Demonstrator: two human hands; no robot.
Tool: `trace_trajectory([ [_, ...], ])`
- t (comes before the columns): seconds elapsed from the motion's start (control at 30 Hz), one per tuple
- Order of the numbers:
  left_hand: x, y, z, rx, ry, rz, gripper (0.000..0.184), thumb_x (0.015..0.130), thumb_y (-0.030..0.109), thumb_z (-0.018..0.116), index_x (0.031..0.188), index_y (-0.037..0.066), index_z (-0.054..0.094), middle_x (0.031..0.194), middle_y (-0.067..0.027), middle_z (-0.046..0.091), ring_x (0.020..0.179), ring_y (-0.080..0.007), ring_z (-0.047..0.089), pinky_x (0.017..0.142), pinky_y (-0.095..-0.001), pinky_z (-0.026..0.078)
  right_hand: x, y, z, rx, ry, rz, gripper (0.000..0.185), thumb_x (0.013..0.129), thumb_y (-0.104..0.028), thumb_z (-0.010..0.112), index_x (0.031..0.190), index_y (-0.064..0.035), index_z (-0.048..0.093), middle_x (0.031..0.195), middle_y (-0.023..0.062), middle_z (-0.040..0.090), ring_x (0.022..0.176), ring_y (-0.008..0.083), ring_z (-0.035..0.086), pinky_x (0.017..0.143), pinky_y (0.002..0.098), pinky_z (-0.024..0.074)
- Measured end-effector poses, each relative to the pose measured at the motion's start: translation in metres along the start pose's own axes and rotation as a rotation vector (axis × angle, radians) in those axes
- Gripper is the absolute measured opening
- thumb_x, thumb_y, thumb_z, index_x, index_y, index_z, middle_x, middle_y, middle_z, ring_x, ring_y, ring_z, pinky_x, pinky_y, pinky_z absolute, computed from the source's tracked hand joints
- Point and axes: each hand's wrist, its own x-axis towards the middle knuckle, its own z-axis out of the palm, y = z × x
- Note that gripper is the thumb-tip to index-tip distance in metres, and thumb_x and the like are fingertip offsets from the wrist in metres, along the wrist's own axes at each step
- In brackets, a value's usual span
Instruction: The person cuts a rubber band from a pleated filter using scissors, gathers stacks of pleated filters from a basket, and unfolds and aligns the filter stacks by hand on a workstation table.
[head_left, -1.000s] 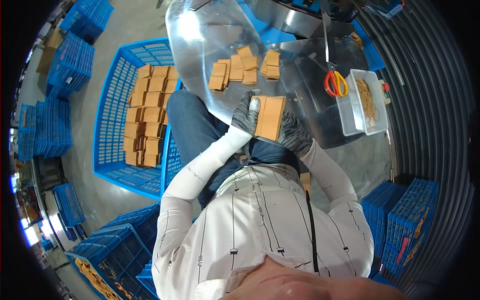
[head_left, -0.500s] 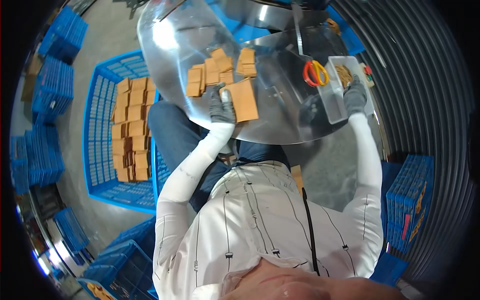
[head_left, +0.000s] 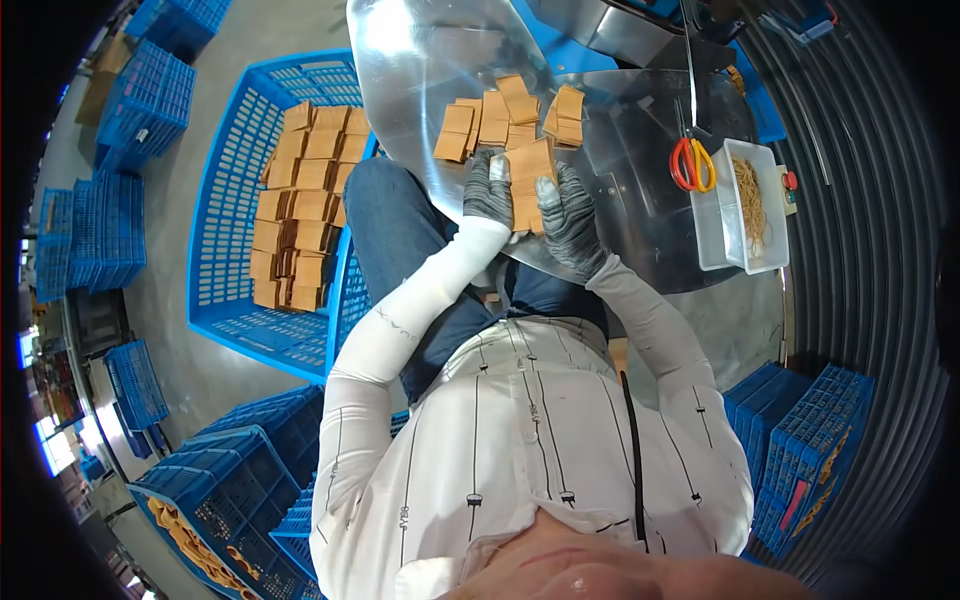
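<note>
Both my hands, in grey gloves, are at the near edge of the metal table, holding a stack of tan rectangular pieces between them. My left hand grips the stack's left side, thumb against it. Closed on the right side is my right hand, its thumb lying over the front. A band seems to cross the middle of the stack, too fine to make out surely. Just beyond, several smaller stacks of similar tan pieces lie on the tabletop.
Red-and-yellow-handled scissors are at the table's right, beside a white plastic container holding tan rubber bands. At left, a blue crate holds many tan stacks. The shiny metal table extends ahead. More blue crates stand around.
My right hand has left the white container and come to the stack beside my left hand. The stack is now held raised between both hands, and the camera view has shifted.
</note>
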Motion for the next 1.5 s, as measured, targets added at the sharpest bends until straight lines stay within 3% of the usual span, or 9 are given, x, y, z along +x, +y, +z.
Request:
trace_trajectory([
  [0.13,-0.003,0.006,-0.016,-0.473,-0.142,-0.447,0.035,0.097,0.031,0.038,0.115,0.002,0.044,0.097,-0.014,0.059,0.085,-0.0201,0.059,0.073,-0.0308,0.048,-0.007,0.003,-0.001,0.155,-0.081,0.006,0.042,0.092,-0.031,0.043,0.117,0.0022,0.043,0.091,0.0158,0.057,0.083,0.0213,0.057,0.077,0.0325,0.0452],
  [0.23,0.006,-0.002,-0.016,0.03,0.043,0.119,0.035,0.095,0.031,0.043,0.116,0.003,0.044,0.098,-0.0132,0.06,0.085,-0.0214,0.06,0.074,-0.0302,0.049,-0.004,-0.013,-0.007,-0.085,-0.064,0.011,0.044,0.093,-0.031,0.043,0.124,0.0016,0.038,0.095,0.0167,0.057,0.085,0.0221,0.057,0.079,0.0324,0.045],
  [0.4,-0.002,-0.004,-0.007,0.371,0.092,0.411,0.034,0.094,0.029,0.045,0.115,0.003,0.044,0.102,-0.0178,0.056,0.094,-0.0227,0.056,0.082,-0.0357,0.044,0.016,-0.015,0.009,-0.135,0.161,-0.129,0.039,0.097,-0.027,0.038,0.122,0.0032,0.038,0.092,0.02,0.056,0.084,0.0283,0.057,0.075,0.0348,0.0463],
  [0.83,-0.006,0.012,-0.024,-0.322,-0.25,-0.081,0.047,0.09,0.044,0.048,0.108,0.002,0.052,0.102,-0.0104,0.058,0.092,-0.0177,0.056,0.081,-0.0298,0.045,0.012,0.006,-0.007,-0.13,0.007,-0.253,0.028,0.096,-0.021,0.038,0.105,0.0043,0.045,0.088,0.0184,0.054,0.077,0.0276,0.056,0.07,0.0358,0.0475],
  [1.07,-0.011,0.019,-0.03,-0.55,-0.445,-0.296,0.055,0.082,0.052,0.058,0.107,0.003,0.055,0.087,-0.0087,0.061,0.071,-0.0164,0.061,0.058,-0.0265,0.051,0.005,0.025,-0.017,0.026,-0.101,-0.152,0.033,0.096,-0.027,0.037,0.105,0.0034,0.047,0.087,0.0141,0.055,0.076,0.022,0.057,0.068,0.0315,0.0484],
  [1.2,-0.011,0.017,-0.04,-0.406,-0.46,-0.353,0.048,0.085,0.049,0.055,0.103,0.005,0.055,0.08,-0.0088,0.061,0.064,-0.015,0.06,0.051,-0.0263,0.05,-0.001,-0.008,-0.022,0.496,-0.171,0.298,0.037,0.095,-0.034,0.041,0.105,0.0009,0.047,0.079,0.0123,0.057,0.071,0.0226,0.057,0.067,0.0308,0.0474],
  [1.33,-0.009,0.013,-0.04,0.147,-0.399,-0.234,0.046,0.092,0.044,0.045,0.107,0.002,0.05,0.089,-0.0135,0.061,0.078,-0.0194,0.06,0.069,-0.0294,0.049,-0.009,0.002,-0.019,-0.154,-0.064,-0.123,0.041,0.092,-0.04,0.045,0.1,-0.0001,0.05,0.074,0.0083,0.057,0.066,0.0188,0.057,0.064,0.0305,0.0464],
  [1.37,-0.007,-0.005,-0.035,0.293,-0.29,0.073,0.047,0.092,0.044,0.045,0.109,0.0,0.049,0.092,-0.0171,0.061,0.083,-0.0249,0.06,0.076,-0.0324,0.046,-0.008,0.002,-0.016,-0.154,-0.051,-0.077,0.042,0.092,-0.041,0.046,0.098,-0.0001,0.051,0.073,0.007,0.057,0.065,0.017,0.056,0.063,0.03,0.046],
  [1.5,-0.003,-0.007,-0.022,0.267,-0.178,0.062,0.05,0.09,0.046,0.047,0.105,-0.001,0.051,0.086,-0.0172,0.061,0.081,-0.0249,0.06,0.074,-0.033,0.047,-0.003,-0.005,-0.016,0.117,-0.094,0.272,0.046,0.09,-0.046,0.047,0.091,-0.0002,0.054,0.073,0.004,0.057,0.066,0.0104,0.054,0.061,0.0268,0.0448],
])
